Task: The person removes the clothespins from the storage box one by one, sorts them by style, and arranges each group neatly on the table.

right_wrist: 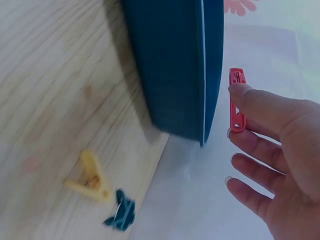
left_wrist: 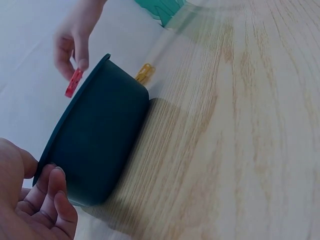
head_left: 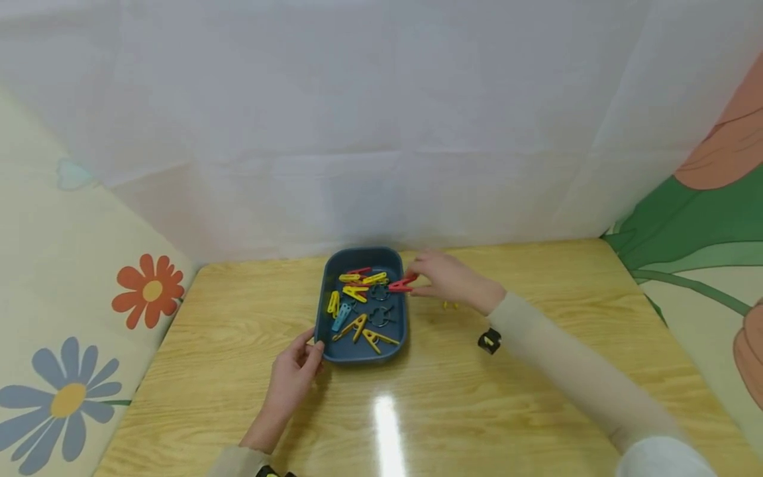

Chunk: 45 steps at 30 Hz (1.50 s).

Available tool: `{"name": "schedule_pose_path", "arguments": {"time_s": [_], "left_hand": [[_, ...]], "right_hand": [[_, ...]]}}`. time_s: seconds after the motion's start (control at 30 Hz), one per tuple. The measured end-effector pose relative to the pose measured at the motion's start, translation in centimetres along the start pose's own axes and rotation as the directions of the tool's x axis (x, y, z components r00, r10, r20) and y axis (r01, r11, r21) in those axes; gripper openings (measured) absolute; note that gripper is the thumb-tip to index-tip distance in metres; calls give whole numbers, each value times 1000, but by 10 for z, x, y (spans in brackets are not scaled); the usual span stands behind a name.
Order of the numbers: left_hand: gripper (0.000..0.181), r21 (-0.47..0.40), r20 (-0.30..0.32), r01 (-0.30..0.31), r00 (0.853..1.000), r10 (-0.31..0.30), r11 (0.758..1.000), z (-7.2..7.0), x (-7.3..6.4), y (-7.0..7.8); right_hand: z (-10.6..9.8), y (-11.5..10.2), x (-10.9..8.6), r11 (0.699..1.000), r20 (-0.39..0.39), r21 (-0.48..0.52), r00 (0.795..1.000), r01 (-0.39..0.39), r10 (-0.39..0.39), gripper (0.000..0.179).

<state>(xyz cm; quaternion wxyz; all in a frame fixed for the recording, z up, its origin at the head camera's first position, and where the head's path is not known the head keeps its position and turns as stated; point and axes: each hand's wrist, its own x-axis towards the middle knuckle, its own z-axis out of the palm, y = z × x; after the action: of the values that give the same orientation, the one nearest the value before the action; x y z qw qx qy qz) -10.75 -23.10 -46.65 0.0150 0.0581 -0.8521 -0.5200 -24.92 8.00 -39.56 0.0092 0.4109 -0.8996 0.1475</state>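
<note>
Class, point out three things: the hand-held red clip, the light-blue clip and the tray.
Red clip (head_left: 398, 285), head view: where its arms meet.
Light-blue clip (head_left: 341, 317), head view: middle of its body.
Tray (left_wrist: 107, 132), left wrist view: its outer wall.

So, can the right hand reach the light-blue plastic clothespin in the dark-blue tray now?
Probably yes, once the right hand releases the red plastic clothespin it pinches: the tray is open above; nothing seems to cover the light-blue clothespin.
</note>
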Motion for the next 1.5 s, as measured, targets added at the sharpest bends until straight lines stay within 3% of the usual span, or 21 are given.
{"name": "schedule_pose_path", "arguments": {"time_s": [0.43,0.73,1.03,1.23,1.5], "left_hand": [[42,17,1,15,1000,-15,1000,-3,-1,0],[43,17,6,23,1000,-23,1000,-4,-2,1],[45,10,19,32,999,-32,999,-4,-1,2],[45,15,18,33,999,-33,999,-3,-1,3],[46,15,24,44,999,-45,999,-2,-2,2]], "right_hand": [[6,30,-48,987,-30,98,991,-129,132,25],[19,44,-72,956,-44,161,966,-245,255,27],[39,58,-92,929,-133,171,926,-329,353,28],[55,63,-97,892,-173,160,878,-423,447,32],[62,62,-99,842,-142,154,832,-517,536,35]]}}
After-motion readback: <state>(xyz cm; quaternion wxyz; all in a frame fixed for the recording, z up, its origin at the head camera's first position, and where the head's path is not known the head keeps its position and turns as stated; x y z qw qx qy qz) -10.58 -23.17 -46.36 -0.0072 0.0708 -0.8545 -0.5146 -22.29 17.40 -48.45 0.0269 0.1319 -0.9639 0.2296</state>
